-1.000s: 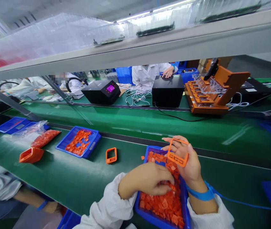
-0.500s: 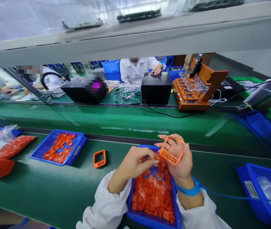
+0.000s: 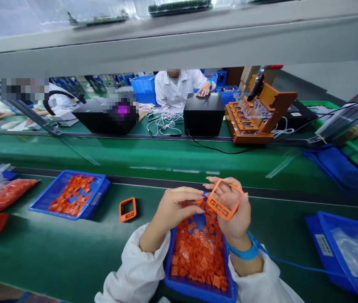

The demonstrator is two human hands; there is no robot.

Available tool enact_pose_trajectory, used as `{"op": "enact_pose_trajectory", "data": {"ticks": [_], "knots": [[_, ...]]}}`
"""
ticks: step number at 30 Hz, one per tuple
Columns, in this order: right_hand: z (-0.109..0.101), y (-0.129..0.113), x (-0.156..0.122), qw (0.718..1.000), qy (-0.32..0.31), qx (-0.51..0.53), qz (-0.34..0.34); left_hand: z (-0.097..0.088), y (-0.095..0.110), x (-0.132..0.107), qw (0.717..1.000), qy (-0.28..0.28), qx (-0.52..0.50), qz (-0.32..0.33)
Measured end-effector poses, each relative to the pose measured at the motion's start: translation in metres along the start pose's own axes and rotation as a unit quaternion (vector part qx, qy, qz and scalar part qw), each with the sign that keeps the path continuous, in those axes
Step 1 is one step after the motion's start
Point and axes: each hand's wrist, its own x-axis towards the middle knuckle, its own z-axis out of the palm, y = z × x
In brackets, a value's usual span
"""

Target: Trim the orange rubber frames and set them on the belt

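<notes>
My right hand (image 3: 237,214) grips a thin orange plastic frame (image 3: 224,213) by its edge, thumb at its upper right corner. The frame has a large window and a row of small slots along its lower bar. Beside it, my left hand (image 3: 179,208) pinches what looks like a small orange plastic piece (image 3: 200,203), partly hidden by the fingers. Both hands are above a blue tray (image 3: 204,291) filled with small orange pieces (image 3: 197,256). A second orange frame (image 3: 128,209) lies on the green bench to the left.
Another blue tray (image 3: 99,189) of orange pieces stands left, near a bag of orange parts (image 3: 8,194). At right is a blue bin (image 3: 327,248) with clear plastic. Beyond the green belt (image 3: 153,158), a co-worker (image 3: 179,90) touches a black box (image 3: 203,115) beside an orange fixture (image 3: 254,122).
My left hand's fingertips have drawn slightly back from the slotted bar, the thumb and fingers now a little wider apart. The frame stays in my right hand, slightly turned. The whole view has shifted slightly.
</notes>
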Motion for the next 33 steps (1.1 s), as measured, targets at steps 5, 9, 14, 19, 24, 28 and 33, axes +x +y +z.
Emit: {"op": "enact_pose_trajectory", "data": {"ticks": [5, 9, 14, 19, 24, 28, 33], "knots": [[0.002, 0.002, -0.002, 0.999, 0.003, -0.032, -0.037, 0.005, -0.002, -0.005, 0.997, 0.035, -0.047, -0.043], [0.003, 0.003, -0.003, 0.997, 0.003, -0.067, -0.031, 0.012, -0.006, -0.01, 0.961, 0.073, -0.209, -0.166], [0.004, 0.005, -0.004, 0.998, -0.009, -0.06, -0.035, 0.012, -0.006, -0.009, 0.95, 0.076, -0.224, -0.203], [0.004, 0.007, -0.003, 0.997, -0.012, -0.066, -0.025, 0.01, -0.007, -0.008, 0.979, 0.033, -0.125, -0.155], [0.002, 0.009, -0.002, 0.998, -0.022, -0.058, -0.01, 0.014, -0.008, -0.009, 0.997, -0.033, -0.011, -0.068], [-0.001, 0.011, -0.004, 0.996, -0.044, -0.07, 0.019, 0.012, -0.006, -0.008, 0.994, -0.058, 0.025, -0.094], [-0.003, 0.014, -0.006, 0.995, -0.058, -0.08, 0.023, 0.013, -0.002, -0.006, 0.994, -0.072, 0.016, -0.084]]}}
